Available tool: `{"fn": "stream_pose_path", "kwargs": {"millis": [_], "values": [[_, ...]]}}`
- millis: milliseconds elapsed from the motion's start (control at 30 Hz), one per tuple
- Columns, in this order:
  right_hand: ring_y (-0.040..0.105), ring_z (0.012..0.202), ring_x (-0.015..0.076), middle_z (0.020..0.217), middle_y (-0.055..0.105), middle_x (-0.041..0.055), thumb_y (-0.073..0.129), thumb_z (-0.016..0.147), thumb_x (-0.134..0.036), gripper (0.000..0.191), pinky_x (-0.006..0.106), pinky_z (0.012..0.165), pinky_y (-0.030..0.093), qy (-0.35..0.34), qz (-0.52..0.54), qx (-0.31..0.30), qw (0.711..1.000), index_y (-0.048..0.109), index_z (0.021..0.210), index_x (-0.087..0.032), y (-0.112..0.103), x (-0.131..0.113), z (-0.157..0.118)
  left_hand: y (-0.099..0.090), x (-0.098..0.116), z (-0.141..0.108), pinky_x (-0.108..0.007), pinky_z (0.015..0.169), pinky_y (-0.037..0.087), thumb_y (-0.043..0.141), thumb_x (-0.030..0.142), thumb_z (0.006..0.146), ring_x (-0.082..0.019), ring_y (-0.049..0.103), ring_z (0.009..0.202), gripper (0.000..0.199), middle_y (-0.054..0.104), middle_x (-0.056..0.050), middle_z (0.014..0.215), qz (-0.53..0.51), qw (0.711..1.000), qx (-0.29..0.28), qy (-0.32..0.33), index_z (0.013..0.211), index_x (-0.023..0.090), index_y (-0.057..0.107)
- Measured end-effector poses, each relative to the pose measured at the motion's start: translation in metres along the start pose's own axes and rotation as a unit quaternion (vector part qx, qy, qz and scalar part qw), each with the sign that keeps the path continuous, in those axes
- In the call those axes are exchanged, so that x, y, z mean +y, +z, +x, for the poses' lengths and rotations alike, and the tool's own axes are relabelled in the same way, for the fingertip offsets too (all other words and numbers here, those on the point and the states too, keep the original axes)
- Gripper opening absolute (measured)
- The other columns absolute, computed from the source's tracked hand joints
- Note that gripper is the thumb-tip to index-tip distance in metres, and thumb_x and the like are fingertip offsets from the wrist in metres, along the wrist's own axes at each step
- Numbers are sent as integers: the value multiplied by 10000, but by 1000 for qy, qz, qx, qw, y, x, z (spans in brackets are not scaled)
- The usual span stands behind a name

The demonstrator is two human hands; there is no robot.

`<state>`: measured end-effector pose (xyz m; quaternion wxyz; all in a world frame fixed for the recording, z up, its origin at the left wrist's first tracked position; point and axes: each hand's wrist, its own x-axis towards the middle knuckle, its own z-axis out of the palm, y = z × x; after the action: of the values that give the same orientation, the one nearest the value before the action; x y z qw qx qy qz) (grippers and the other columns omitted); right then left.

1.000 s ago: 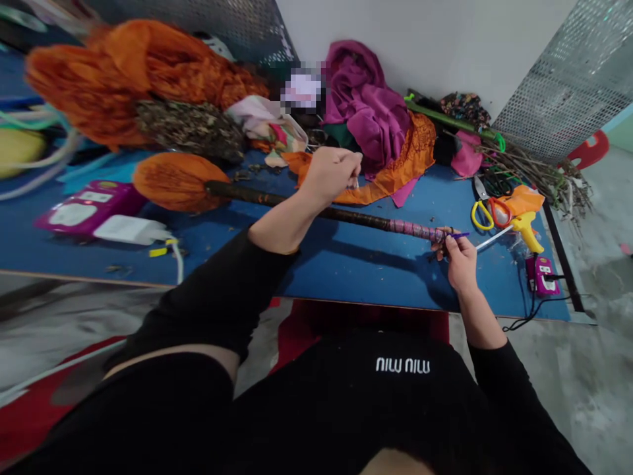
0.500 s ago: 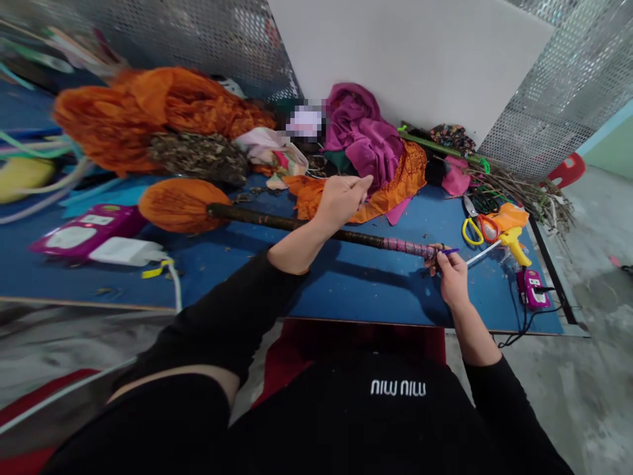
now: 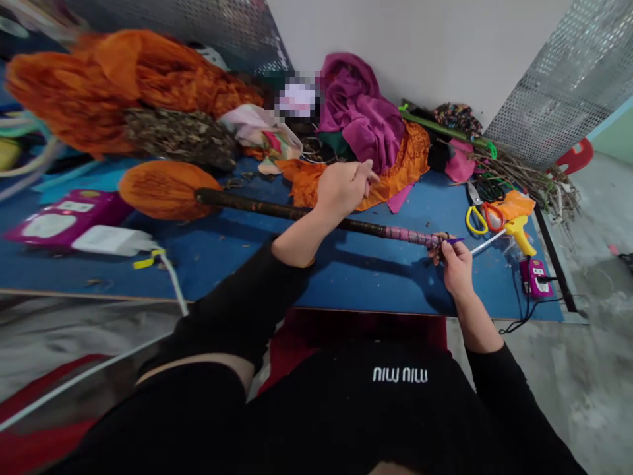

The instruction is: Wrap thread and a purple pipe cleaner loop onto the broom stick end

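A long dark stick lies across the view, with a ball of orange cloth bound at its left end. Toward the right end, a pink and purple wrapping winds round it. My right hand is closed on that wrapped tip, and a thin purple strip sticks out between the fingers. Raised above the middle of the stick is my left hand, its fingers curled together; what they hold, if anything, is hidden. The left forearm passes in front of part of the stick.
Behind lie an orange cloth heap, dry brown material and magenta cloth. Scissors, a yellow glue gun and twigs are at the right. A purple power strip sits at the left on the blue table.
The view has shifted slightly, so the table things appear higher. My left hand's fingers have loosened and turned a little; my right hand keeps its hold on the stick's tip.
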<state>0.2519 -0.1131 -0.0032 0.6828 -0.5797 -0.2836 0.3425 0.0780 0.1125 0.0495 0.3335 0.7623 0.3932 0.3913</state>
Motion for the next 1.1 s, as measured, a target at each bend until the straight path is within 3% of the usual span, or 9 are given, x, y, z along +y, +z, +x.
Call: {"fn": "stream_pose_path", "kwargs": {"millis": [67, 133, 200, 267, 400, 600, 833, 967, 1100], "values": [[577, 549, 98, 655, 708, -12, 799, 771, -519, 398, 246, 524, 450, -2, 3, -1, 1000, 754, 986, -187, 1, -1, -1, -3, 2, 0, -313, 816, 509, 608, 249, 949, -154, 655, 695, 343, 794, -11, 950, 75, 997, -6, 10, 1269, 237, 732], [581, 551, 98, 650, 703, -13, 805, 759, -527, 406, 243, 516, 439, -4, 6, -1, 1000, 757, 979, -189, 3, -3, -1, -7, 9, -1, -304, 845, 526, 682, 249, 908, -153, 698, 803, 473, 783, -34, 1216, 88, 996, -1, 27, 1381, 255, 681], [588, 564, 102, 659, 701, -10, 807, 756, -542, 424, 243, 516, 435, -3, 3, -6, 1000, 757, 989, -191, 4, -5, -2, -11, 18, -7, -321, 851, 518, 626, 386, 994, -187, 714, 814, 263, 808, -34, 955, 125, 992, 11, 10, 1072, 216, 811], [586, 574, 102, 672, 696, -8, 797, 771, -557, 436, 249, 527, 442, -1, -5, -15, 1000, 755, 1011, -195, 4, -6, -2, -12, 30, -16, -341, 856, 507, 518, 488, 1056, -215, 716, 793, 494, 755, -51, 724, 168, 986, 5, 7, 789, 186, 803], [573, 579, 104, 674, 684, -11, 787, 789, -578, 442, 255, 538, 444, -5, -8, -28, 1000, 751, 1023, -204, 5, -8, -4, 1, 49, -43, -321, 999, 504, 612, 304, 979, -230, 755, 1092, 334, 829, -58, 1181, 82, 974, -159, 138, 1259, 215, 772], [582, 588, 108, 668, 673, -17, 821, 761, -598, 468, 250, 539, 449, 3, 25, -32, 999, 743, 1008, -208, 9, -14, -5, 23, 62, -59, -319, 914, 525, 719, 398, 888, -276, 764, 1090, 481, 830, -78, 1188, 121, 921, -330, 169, 1337, 228, 755], [616, 635, 97, 872, 731, 22, 782, 800, -612, 436, 246, 516, 446, -52, 21, 22, 998, 714, 1003, -233, 21, -37, -12, -2, 81, -25, -307, 1010, 520, 662, 306, 942, -230, 751, 1128, 380, 820, -15, 1214, 18, 927, -324, 189, 1301, 296, 785], [575, 575, 92, 725, 660, -9, 709, 913, -555, 330, 261, 530, 470, -154, -44, 105, 981, 736, 911, -226, 31, -51, -19, -9, 91, -13, -296, 996, 538, 676, 264, 933, -206, 757, 1030, 294, 826, -5, 1121, -9, 939, -297, 174, 1188, 283, 821], [585, 567, 95, 710, 649, -22, 718, 926, -535, 300, 268, 548, 513, -209, -82, 89, 970, 746, 882, -240, 40, -66, -20, -8, 88, -12, -314, 973, 539, 638, 269, 950, -219, 748, 1045, 346, 823, -34, 1168, 3, 944, -261, 202, 1254, 284, 801]]}}
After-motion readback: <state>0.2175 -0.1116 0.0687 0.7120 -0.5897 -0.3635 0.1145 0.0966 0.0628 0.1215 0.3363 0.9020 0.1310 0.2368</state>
